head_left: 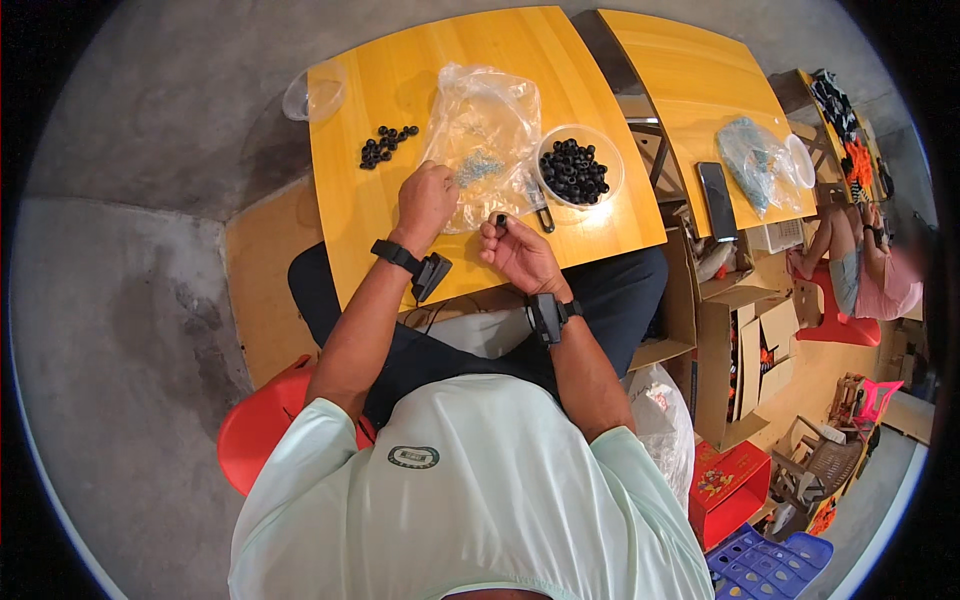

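Note:
My right hand (522,252) pinches a small round black part (501,220) between thumb and fingers, above the near part of the yellow table (590,80). To its left, my left hand (428,198) is closed, with its fingertips at the edge of a clear plastic bag (490,95). What those fingers hold, if anything, is hidden. Many small silvery metal pieces (478,168) lie in a heap on the bag. A round clear tub (618,168) full of similar black parts (573,170) stands right of the bag. Farther left lies a loose group of black parts (376,153).
Between bag and tub lies a small black-handled tool (544,217). A clear container (298,97) sits at the table's left edge. The second table (690,60) carries a phone (717,200) and another bag (745,155). Cardboard boxes (720,370) stand at right; a person (885,280) sits beyond.

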Available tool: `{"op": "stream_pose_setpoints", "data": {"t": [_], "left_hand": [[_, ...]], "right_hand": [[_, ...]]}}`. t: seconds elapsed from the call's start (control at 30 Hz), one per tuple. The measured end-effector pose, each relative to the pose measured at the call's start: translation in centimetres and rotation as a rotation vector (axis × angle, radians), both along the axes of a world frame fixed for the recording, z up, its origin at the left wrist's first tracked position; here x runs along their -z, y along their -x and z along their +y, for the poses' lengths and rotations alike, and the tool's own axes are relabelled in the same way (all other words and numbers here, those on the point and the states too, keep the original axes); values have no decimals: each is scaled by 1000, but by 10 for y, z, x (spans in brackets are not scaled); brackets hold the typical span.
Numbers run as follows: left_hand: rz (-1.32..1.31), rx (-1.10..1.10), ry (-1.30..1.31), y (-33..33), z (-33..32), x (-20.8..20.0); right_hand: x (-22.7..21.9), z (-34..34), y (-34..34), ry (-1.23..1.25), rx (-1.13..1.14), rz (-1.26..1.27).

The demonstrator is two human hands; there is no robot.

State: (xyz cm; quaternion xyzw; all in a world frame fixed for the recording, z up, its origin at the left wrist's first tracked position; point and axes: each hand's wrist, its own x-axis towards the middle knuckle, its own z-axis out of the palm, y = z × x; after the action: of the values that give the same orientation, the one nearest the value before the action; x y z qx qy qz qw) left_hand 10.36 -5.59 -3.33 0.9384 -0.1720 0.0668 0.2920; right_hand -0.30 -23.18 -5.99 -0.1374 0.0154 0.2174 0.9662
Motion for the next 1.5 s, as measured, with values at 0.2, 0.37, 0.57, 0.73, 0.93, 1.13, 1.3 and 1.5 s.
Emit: {"op": "stream_pose_setpoints", "data": {"t": [0.2, 0.37, 0.57, 0.73, 0.93, 1.13, 1.3, 1.5], "left_hand": [[83, -5, 243, 1, 10, 2], [228, -38, 370, 12, 7, -17], [390, 122, 682, 47, -9, -48], [317, 304, 690, 55, -17, -49], [330, 327, 632, 57, -18, -41], [446, 363, 685, 60, -21, -46], [467, 341, 702, 60, -19, -40], [477, 233, 748, 68, -21, -46]], "right_hand": [[-2, 2, 0, 7, 2, -16], [-2, 0, 0, -6, 5, -24], [-5, 1, 0, 50, 13, -12], [1, 3, 0, 67, 39, -15], [9, 2, 0, 85, 35, -62], [7, -2, 1, 87, 21, -19], [-1, 1, 1, 61, 10, 7], [-1, 3, 1, 73, 10, 36]]}}
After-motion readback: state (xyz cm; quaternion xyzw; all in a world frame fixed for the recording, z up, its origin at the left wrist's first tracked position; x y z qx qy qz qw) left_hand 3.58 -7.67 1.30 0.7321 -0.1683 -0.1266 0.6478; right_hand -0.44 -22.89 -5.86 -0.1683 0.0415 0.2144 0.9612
